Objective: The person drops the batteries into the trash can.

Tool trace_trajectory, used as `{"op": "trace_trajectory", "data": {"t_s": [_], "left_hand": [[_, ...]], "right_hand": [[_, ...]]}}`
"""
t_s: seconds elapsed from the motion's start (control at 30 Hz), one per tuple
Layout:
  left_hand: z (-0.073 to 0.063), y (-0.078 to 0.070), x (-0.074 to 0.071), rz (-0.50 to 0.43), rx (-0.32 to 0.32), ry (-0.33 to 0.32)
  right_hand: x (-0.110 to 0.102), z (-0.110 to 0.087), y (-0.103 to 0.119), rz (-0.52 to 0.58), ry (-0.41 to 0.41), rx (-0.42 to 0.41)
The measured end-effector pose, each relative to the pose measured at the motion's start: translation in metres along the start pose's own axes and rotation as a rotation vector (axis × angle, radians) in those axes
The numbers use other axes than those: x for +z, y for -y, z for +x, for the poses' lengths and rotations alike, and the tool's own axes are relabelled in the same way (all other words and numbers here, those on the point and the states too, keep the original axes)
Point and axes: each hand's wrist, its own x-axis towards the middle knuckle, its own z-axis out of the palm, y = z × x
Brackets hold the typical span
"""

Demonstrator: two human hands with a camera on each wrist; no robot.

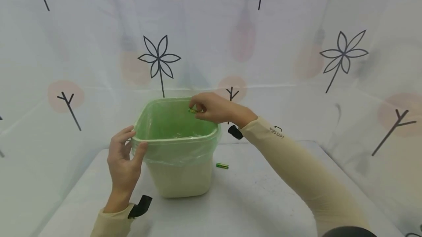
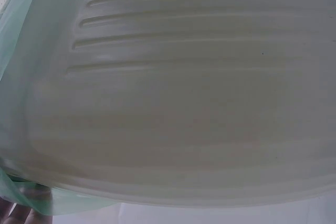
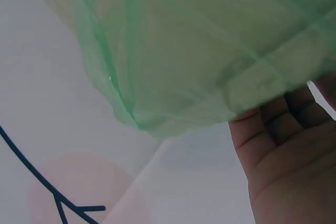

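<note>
A cream trash bin [image 1: 179, 178] stands upright, lined with a thin green trash bag [image 1: 158, 119] folded over its rim. My left hand [image 1: 125, 163] grips the near left corner of the rim, thumb on the front and fingers along the side. Over the far right part of the opening, my right hand [image 1: 214, 108] pinches a small green battery [image 1: 193, 111], mostly covered by the fingers. Another green battery [image 1: 222, 165] lies on the table, right of the bin. The left wrist view is filled by the ridged bin wall [image 2: 184, 103]; the right wrist view shows the hanging bag edge [image 3: 121, 93].
The bin rests on a white-covered table [image 1: 263, 193]. Behind it hangs a white cloth [image 1: 204, 17] printed with leaf and twig drawings. Black wrist camera mounts [image 1: 141, 207] sit on both forearms. A dark rounded object [image 1: 349, 232] shows at the bottom right edge.
</note>
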Motion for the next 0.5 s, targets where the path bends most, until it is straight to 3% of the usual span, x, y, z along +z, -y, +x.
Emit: {"op": "trace_trajectory", "data": {"t_s": [0.5], "left_hand": [[0.001,0.0,0.0,-0.02,-0.008,-0.01]], "right_hand": [[0.019,0.026,0.002,0.037,0.09,0.085]]}}
